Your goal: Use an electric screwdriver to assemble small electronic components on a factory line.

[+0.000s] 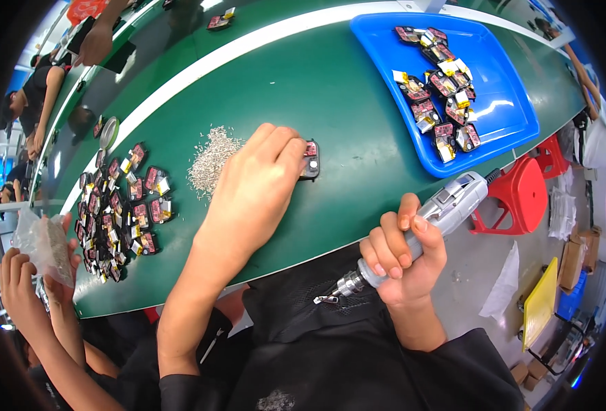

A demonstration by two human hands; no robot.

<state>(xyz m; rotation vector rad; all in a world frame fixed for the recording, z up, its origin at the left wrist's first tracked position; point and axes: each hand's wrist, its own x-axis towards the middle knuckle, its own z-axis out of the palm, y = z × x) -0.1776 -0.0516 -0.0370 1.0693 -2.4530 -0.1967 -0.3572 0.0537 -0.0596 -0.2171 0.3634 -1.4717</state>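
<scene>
My left hand (262,181) is bent over a small black plastic case with a reddish circuit board (312,164) on the green table. Its fingers are curled at the case's left side and hide part of it; the fingertips are out of sight. In my right hand (409,257) is a grey electric screwdriver (450,202), gripped around its body. The tool slants down and left, its silver tip (327,299) pointing away from the table, above my dark clothing. Just left of my left hand lies a pile of tiny silver screws (214,157).
A blue tray (508,130) at the far right holds several similar cases. More of these cases (115,212) crowd the table's left side. A co-worker's hands (26,288) hold a clear plastic bag (49,250) there. Red stools (522,195) stand beyond the table's right edge.
</scene>
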